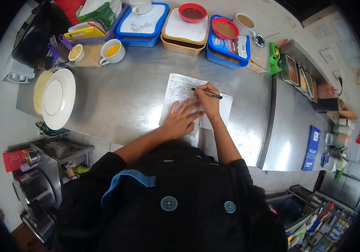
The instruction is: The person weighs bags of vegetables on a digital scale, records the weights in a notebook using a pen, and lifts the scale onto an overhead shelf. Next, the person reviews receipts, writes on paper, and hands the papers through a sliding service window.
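Observation:
A ruled paper form (172, 90) with handwriting on it lies on the steel counter in front of me. My left hand (182, 119) rests on the lower part of the sheet, palm down with fingers spread. In my right hand (208, 101) is a dark pen (217, 96), gripped between the fingers, its tip at the written lines. A blank white sheet (225, 109) sits partly under my right wrist, beside the form.
Along the wall stand lidded tubs (141, 40), red bowls (192, 13) and a cup of yellow liquid (113, 52). White plates (59, 98) are at the counter's left end. A blue record book (311, 148) lies at right, near food trays (290, 69).

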